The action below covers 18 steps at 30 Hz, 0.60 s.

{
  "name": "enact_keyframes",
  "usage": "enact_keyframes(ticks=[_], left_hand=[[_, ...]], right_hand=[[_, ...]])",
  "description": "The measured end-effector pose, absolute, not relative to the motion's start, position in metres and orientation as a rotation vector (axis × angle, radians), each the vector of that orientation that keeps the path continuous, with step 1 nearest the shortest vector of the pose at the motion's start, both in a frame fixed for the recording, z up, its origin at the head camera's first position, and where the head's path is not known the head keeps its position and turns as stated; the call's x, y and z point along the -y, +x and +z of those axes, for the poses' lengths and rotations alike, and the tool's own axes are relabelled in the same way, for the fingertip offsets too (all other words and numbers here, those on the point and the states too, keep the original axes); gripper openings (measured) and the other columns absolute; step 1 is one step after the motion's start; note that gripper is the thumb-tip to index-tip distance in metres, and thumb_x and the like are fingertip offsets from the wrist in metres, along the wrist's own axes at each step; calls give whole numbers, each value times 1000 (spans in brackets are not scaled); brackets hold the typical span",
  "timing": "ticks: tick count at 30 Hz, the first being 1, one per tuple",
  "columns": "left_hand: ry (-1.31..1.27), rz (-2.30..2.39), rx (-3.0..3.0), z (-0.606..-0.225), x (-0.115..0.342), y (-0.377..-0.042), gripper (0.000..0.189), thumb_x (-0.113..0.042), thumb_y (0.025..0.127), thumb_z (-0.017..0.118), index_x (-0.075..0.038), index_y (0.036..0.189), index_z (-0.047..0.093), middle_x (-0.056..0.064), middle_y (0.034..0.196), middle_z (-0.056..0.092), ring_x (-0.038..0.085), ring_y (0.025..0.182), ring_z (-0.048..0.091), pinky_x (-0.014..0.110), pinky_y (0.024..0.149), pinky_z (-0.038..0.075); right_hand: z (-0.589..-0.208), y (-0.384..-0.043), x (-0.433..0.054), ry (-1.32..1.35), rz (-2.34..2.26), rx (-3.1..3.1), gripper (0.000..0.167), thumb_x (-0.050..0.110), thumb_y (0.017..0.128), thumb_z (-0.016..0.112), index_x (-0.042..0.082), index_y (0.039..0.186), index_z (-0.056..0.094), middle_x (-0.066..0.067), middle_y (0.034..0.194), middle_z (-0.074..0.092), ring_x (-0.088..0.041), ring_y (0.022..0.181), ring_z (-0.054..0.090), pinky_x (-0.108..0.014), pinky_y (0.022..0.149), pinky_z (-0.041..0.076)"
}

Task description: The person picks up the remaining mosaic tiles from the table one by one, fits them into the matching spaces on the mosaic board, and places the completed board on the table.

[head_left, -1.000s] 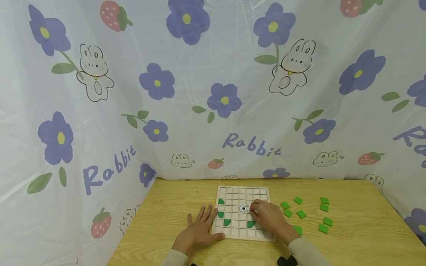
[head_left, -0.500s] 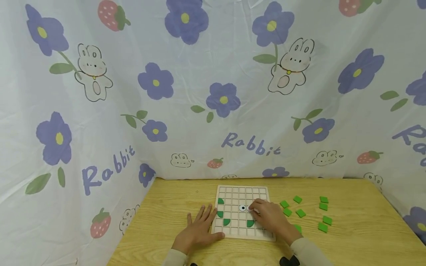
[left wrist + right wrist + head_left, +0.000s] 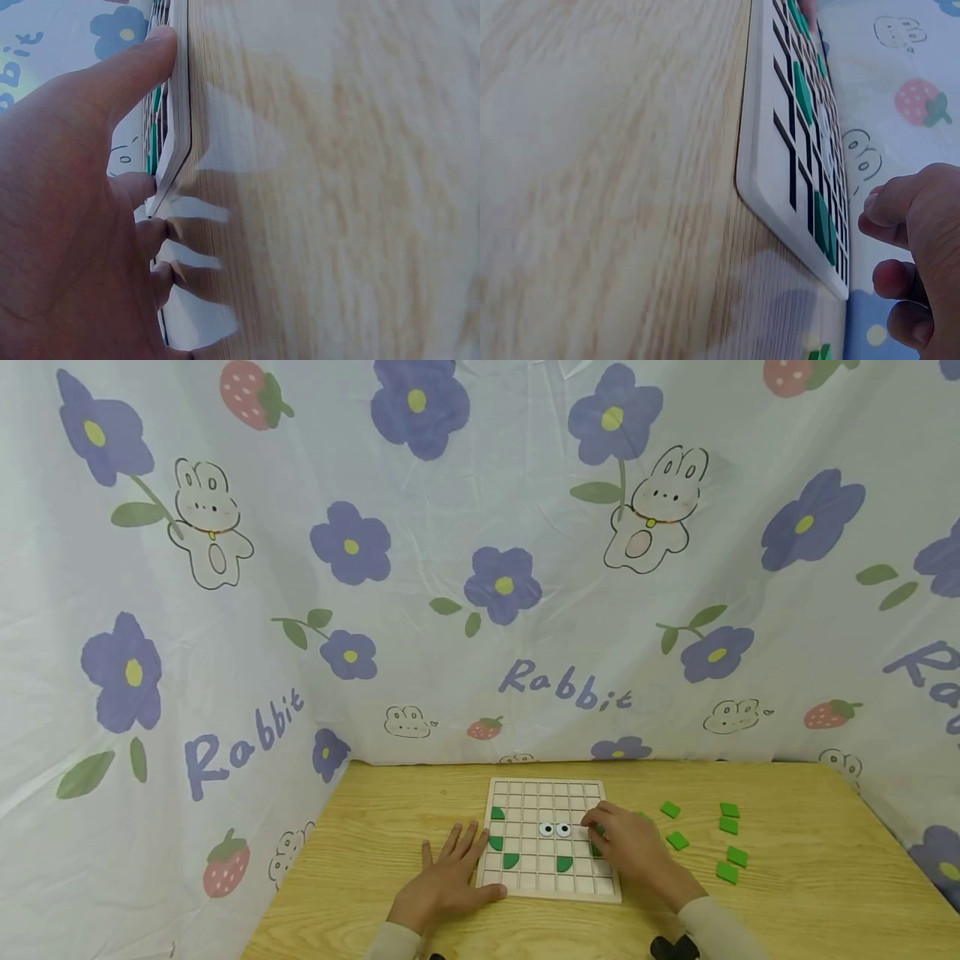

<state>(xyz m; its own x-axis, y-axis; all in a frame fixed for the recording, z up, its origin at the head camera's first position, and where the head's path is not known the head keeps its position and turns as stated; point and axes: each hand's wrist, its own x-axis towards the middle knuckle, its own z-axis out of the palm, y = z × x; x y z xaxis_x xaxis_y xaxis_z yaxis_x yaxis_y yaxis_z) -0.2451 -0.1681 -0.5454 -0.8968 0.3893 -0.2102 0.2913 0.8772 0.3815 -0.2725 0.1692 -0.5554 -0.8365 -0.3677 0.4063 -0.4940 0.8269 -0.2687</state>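
Observation:
A wooden grid board [image 3: 543, 893] lies on the table. Two round white eye tiles [image 3: 563, 830] sit side by side near its middle. Several dark green quarter-round tiles [image 3: 565, 864] lie in other cells. My left hand [image 3: 448, 875] is spread flat beside the board's left edge; in the left wrist view its thumb [image 3: 142, 64] rests against the board's side. Over the board's right edge is my right hand [image 3: 628, 845], fingers loosely bent and nothing visible between them. It partly hides green pieces in the right-hand cells. The right wrist view shows its fingertips [image 3: 885, 206] apart from the tiles.
Several bright green diamond-shaped tiles [image 3: 677, 840] lie scattered on the wooden table [image 3: 817, 877] to the right of the board. Behind the table hangs a white curtain [image 3: 435, 710] printed with flowers and rabbits.
My right hand has moved off the second eye tile and rightward to the board's right edge. Both eye tiles now show fully. My left hand has stayed put.

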Motion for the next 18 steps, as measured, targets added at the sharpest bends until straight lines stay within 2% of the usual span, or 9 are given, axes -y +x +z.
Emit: enact_keyframes(ticks=[3, 11, 18], left_hand=[[511, 502, -2765, -546, 168, -246, 103, -76, 95, 59, -20, 172, 22, 8, 181, 13, 38, 168, 7, 86, 120, 1], [520, 493, -2769, -548, 168, -246, 105, -78, 95, 58, -19, 173, 20, 8, 181, 13, 38, 168, 7, 85, 120, 0], [515, 494, -2771, -548, 169, -246, 105, -78, 94, 59, -19, 172, 22, 8, 181, 14, 38, 168, 8, 85, 120, 1]], right_hand=[[-555, -272, -178, 597, 545, 2676, 11, 14, 93, 83, 18, 102, 80, 7, 99, 73, 3, 64, 55, -18, 50, 39], [-550, -271, -209, 509, 580, 2637, 12, 11, 94, 81, 16, 105, 80, 6, 99, 73, 6, 56, 41, -20, 45, 32], [-547, -276, -238, 409, 551, 2666, 11, 12, 98, 77, 15, 109, 80, 2, 102, 73, 3, 56, 44, -22, 45, 34]])
